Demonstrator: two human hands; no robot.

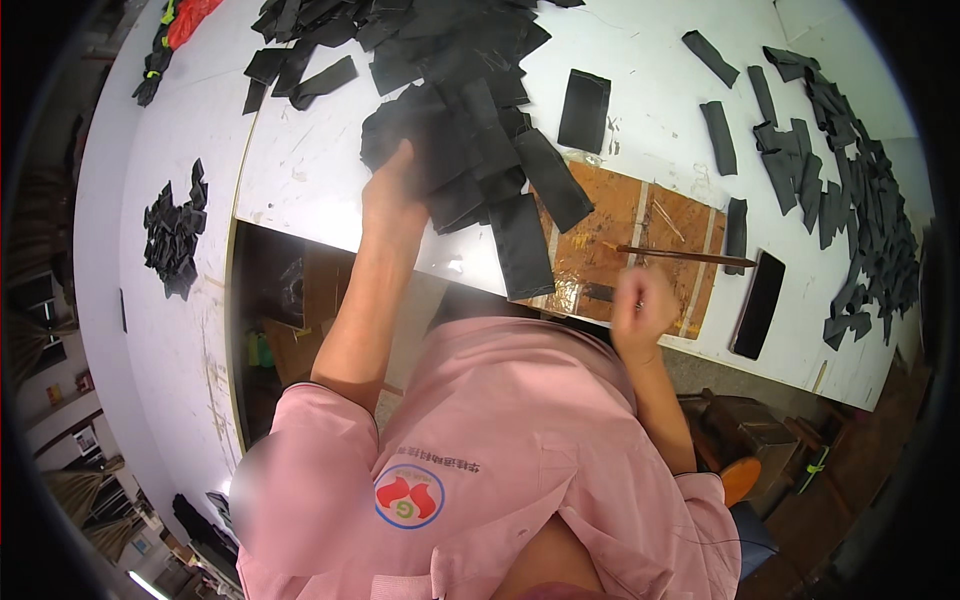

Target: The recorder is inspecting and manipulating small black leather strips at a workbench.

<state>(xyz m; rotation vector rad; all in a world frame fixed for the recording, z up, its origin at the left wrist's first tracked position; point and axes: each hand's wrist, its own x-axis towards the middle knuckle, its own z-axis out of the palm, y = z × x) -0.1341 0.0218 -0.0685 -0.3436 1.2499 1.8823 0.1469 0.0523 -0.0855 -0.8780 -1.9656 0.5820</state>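
Observation:
My left hand (396, 190) is at the left edge of a loose heap of black fabric pieces (480, 135). Its thumb shows against the cloth, while the other fingers are hidden and the cloth around them is blurred. My right hand (643, 308) is curled closed over the front edge of a brown board (590, 225) set with clear tape. Just beyond its knuckles a thin brown stick (690, 256) crosses the board; whether the fingers touch it or hold anything is not visible. Two rectangular black pieces, one a fabric strip (522, 250), overlap the board's left side.
A black phone (758, 305) lies right of the board. Folded black strips (870, 210) are heaped along the right side of the white table (310, 180). A larger black fabric pile (440, 40) stands at the back. Small black pieces (176, 230) lie on the left table.

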